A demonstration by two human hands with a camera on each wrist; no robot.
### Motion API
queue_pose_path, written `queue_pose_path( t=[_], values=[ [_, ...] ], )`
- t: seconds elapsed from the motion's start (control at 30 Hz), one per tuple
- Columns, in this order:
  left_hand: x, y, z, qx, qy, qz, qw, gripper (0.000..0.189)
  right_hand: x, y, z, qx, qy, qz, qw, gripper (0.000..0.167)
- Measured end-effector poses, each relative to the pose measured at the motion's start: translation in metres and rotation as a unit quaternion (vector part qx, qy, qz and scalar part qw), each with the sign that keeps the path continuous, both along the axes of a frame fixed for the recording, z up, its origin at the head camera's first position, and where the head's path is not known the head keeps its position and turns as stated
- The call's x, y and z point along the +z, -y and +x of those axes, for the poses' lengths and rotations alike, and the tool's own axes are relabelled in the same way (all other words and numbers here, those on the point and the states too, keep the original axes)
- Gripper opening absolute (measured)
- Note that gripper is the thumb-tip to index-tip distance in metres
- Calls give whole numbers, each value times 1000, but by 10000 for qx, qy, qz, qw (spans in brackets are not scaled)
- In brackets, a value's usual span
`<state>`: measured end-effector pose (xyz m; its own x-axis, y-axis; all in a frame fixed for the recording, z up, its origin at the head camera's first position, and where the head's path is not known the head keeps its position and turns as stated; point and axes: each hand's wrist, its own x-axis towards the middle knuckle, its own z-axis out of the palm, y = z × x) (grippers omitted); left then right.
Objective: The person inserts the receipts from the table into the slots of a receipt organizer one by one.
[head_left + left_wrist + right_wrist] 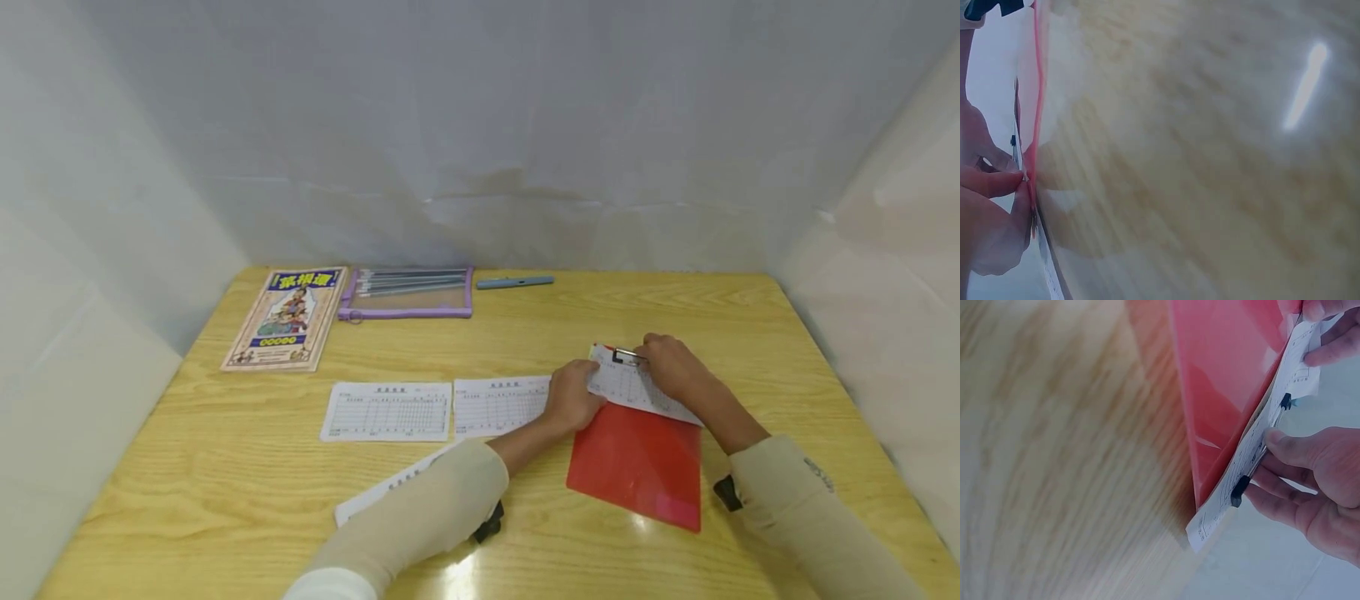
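A red clip folder [637,467] lies slightly tilted on the right half of the table. Across its top edge rests a printed paper form [637,392], by a metal clip with black ends [628,357]. My left hand [573,396] pinches the form and the folder at their left edge. At the clip, my right hand [678,367] has its thumb [1288,447] on the form side and its fingers curled behind. In the right wrist view the form [1235,472] runs along the clip, one corner sticking out past the folder [1229,375].
Two printed forms, one at left [386,412] and one at right [498,407], lie beside my left hand. Another paper [405,479] is partly under my left sleeve. Behind are a booklet [288,321], a purple-edged zip pouch [408,312] holding several pens, and a blue pen [515,282].
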<state>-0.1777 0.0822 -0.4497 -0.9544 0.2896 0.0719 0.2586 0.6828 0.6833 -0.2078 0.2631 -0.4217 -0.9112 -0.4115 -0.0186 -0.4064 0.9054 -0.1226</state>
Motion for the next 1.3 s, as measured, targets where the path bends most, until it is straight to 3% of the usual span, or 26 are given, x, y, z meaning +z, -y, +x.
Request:
queue_pose_path(
  t=[0.23,0.4,0.53,0.67,0.87,1.03,1.3],
  values=[
    [7,4,2,-50,453,585,9972,53,-1,2,-3,-44,-40,-21,10000,14],
    [7,14,7,-134,595,923,9939,50,-3,-1,-1,-127,73,-71,9999,15],
    [9,34,6,-169,840,1346,9872,44,-4,0,-1,-123,40,-51,9999,15],
    [15,62,4,-99,916,1439,9853,43,-3,0,-2,-176,116,-48,9998,16],
    [19,108,1,139,778,1206,9895,43,-1,1,-3,-217,206,-96,9995,18],
    [21,140,3,45,414,793,9960,38,-1,-1,-3,-251,229,-87,9994,18],
    [26,178,2,155,257,-255,9992,50,2,-2,-1,-314,350,-124,9988,20]
  ],
)
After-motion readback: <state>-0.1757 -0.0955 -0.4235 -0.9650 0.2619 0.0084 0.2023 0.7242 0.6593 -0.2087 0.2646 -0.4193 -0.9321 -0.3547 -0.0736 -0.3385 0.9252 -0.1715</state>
